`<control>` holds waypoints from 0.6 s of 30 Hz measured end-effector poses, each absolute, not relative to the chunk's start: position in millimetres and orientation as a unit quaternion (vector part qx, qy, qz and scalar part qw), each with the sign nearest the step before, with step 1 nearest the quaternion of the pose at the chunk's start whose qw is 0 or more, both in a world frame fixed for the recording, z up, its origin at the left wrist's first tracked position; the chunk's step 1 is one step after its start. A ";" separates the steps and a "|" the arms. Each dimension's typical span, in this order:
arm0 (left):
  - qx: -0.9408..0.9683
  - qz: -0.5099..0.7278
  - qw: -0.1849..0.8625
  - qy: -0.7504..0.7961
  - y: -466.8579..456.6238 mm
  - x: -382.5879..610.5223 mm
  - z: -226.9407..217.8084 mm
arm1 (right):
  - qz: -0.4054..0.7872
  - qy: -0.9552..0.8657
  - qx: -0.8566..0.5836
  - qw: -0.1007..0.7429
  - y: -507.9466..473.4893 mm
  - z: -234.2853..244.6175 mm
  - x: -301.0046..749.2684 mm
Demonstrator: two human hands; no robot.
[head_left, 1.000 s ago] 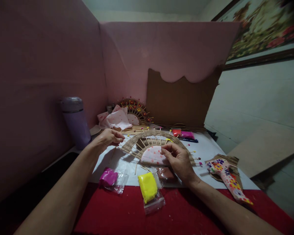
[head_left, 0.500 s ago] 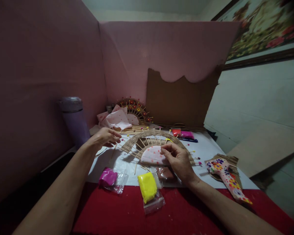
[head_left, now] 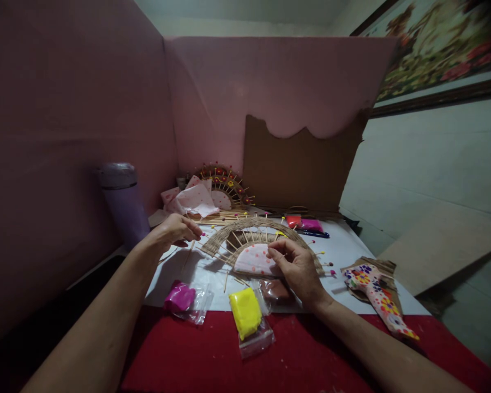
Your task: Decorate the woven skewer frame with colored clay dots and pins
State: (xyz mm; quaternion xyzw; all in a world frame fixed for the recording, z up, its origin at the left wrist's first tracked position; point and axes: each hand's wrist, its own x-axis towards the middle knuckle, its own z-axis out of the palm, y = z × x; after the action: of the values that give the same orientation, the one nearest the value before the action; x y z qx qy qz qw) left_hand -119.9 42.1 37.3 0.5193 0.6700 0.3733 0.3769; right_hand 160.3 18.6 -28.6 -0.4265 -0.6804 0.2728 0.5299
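A half-round woven fan with thin sticks tipped by small coloured balls stands on the white sheet. Its inner half-disc is covered in white cloth with pink-red dots. My right hand grips the fan at the right side of this half-disc, thumb and fingertips pressed together. To the left of the fan, my left hand has its fingertips pinched at a pink ball on a stick end. Bags of magenta clay, yellow clay and brown clay lie in front.
A similar decorated fan and dotted cloth are at the back left. A purple bottle stands left. Red and magenta packets and a dark pen lie behind the fan. A flower-patterned object rests on cardboard at right.
My left fingertips have closed in on the pink ball. My right hand keeps its hold on the fan. The whole view has shifted very slightly.
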 end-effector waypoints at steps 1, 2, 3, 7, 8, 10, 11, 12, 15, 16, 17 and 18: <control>0.519 0.376 0.375 0.670 42.2 -119.9 37.2 | 0.272 -0.681 -0.428 0.529 18.7 -28.8 160.5; 0.518 0.380 0.373 0.670 42.3 -119.8 37.1 | 0.273 -0.680 -0.429 0.528 18.8 -29.0 160.6; 0.517 0.383 0.371 0.670 42.4 -119.6 37.0 | 0.274 -0.680 -0.430 0.527 18.9 -29.3 160.7; 0.504 0.417 0.354 0.668 43.9 -118.6 35.1 | 0.287 -0.675 -0.426 0.529 19.3 -29.9 161.0; 0.498 0.435 0.344 0.666 44.7 -118.2 34.5 | 0.291 -0.675 -0.424 0.529 19.3 -29.8 161.0; 0.487 0.483 0.313 0.657 46.7 -116.6 33.3 | 0.293 -0.676 -0.420 0.530 18.7 -28.9 161.2; 0.484 0.510 0.293 0.648 47.8 -115.3 32.8 | 0.293 -0.677 -0.418 0.531 18.3 -28.2 161.3; 0.481 0.538 0.271 0.637 48.8 -113.8 32.4 | 0.291 -0.677 -0.417 0.532 17.7 -27.3 161.4; 0.482 0.601 0.207 0.603 51.5 -107.7 31.4 | 0.288 -0.675 -0.414 0.539 16.1 -25.1 161.8; 0.484 0.613 0.189 0.595 52.2 -105.5 30.9 | 0.289 -0.673 -0.413 0.542 15.9 -24.8 161.9; 0.487 0.622 0.175 0.588 52.8 -103.3 30.1 | 0.290 -0.669 -0.412 0.546 15.9 -24.7 162.1; 0.489 0.627 0.163 0.584 53.3 -101.4 29.2 | 0.290 -0.666 -0.412 0.551 16.2 -24.9 162.2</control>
State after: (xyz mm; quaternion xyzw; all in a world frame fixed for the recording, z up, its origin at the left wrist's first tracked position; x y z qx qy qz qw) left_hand -101.4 53.3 29.2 0.4889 0.5838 0.6274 0.1628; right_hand 162.2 16.2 -24.9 -0.4115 -0.6660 0.2900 0.5505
